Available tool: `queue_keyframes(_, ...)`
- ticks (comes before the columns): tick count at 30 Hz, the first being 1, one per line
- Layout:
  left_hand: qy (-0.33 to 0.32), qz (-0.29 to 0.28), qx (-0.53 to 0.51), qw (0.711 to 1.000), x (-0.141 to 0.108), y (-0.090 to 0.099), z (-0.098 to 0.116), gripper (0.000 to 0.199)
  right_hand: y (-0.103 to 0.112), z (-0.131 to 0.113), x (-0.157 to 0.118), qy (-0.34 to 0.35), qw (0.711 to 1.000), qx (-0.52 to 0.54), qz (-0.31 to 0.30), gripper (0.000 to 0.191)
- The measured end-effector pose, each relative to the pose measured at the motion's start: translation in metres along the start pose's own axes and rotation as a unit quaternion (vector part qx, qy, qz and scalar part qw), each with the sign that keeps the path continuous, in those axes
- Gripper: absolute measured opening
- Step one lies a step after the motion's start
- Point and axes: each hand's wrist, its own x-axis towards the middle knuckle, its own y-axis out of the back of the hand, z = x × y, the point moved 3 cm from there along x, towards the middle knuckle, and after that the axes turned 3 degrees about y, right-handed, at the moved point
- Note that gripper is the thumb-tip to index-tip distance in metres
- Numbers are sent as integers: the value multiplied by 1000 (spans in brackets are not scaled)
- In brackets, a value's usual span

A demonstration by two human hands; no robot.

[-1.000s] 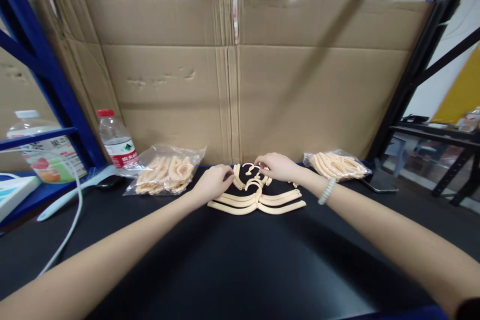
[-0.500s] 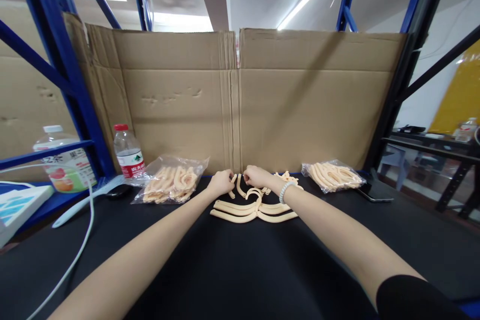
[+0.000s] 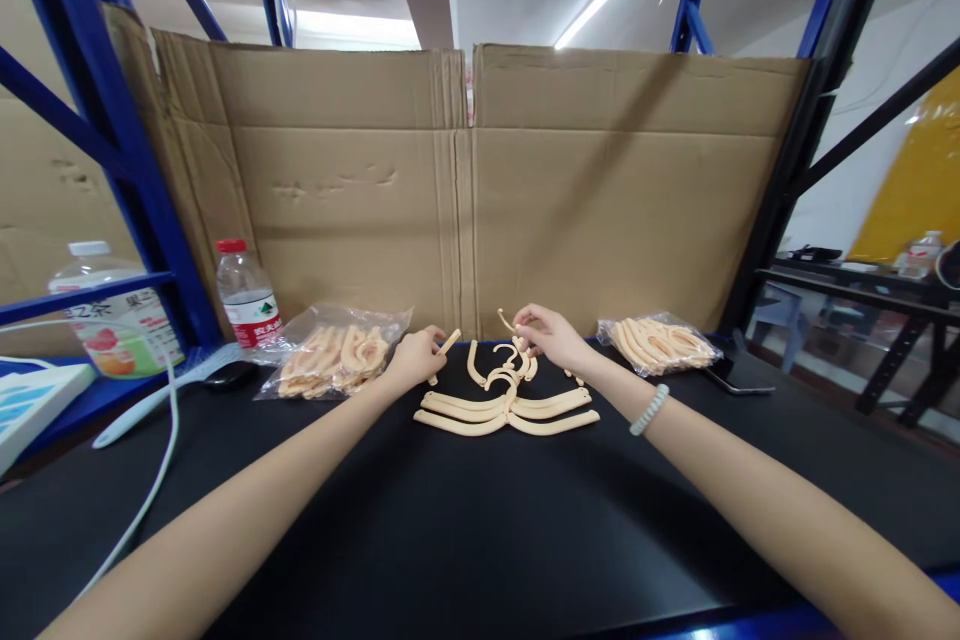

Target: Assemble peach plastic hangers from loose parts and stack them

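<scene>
My left hand [image 3: 417,357] pinches a short beige curved piece [image 3: 449,342] that points up to the right. In the fingers of my right hand [image 3: 547,335] is a thin beige hook piece [image 3: 505,321], raised above the table. Between and below the hands lie beige hangers [image 3: 507,410] with their arms spread, stacked with the hooks toward the back. A loose curved piece [image 3: 474,363] rests just right of my left hand. Other small beige parts lie near my right hand, partly hidden by it.
Clear bags of beige pieces lie at left [image 3: 334,360] and right [image 3: 661,344]. A red-capped bottle [image 3: 247,300], a larger bottle [image 3: 120,320] and a white cable [image 3: 169,440] are on the left. A phone [image 3: 741,377] lies right, before a cardboard wall [image 3: 630,200].
My hands have moved apart. My right hand has risen and shifted right, with a hook piece now in its fingers. My left hand has moved left, its piece now tilted. The view has shifted slightly.
</scene>
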Motion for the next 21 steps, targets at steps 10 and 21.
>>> queue_keyframes(10,-58,3,-288,956,-94,-4,34,31,2,-19,-67,-61,973,212,-63,32)
queue_keyframes(21,-87,-49,-475,875,-137,-24,42,17,-22,-26,-95,-88,937,337,29,24)
